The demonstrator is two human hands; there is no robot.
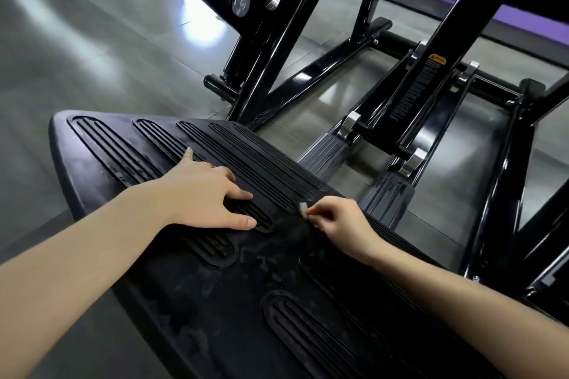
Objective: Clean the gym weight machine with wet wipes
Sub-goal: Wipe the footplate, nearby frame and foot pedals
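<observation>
Your right hand pinched the small white wet wipe on the black ribbed rubber footplate. Your flat, open left hand lay at its 9 o'clock; the grooves ran 10 to 4 o'clock.

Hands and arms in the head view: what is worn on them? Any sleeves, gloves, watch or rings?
Nothing worn shows. The left hand and right hand are bare, with no gloves or rings in view. The left forearm and right forearm are bare to the frame edge: no sleeves, watch or bands.
</observation>
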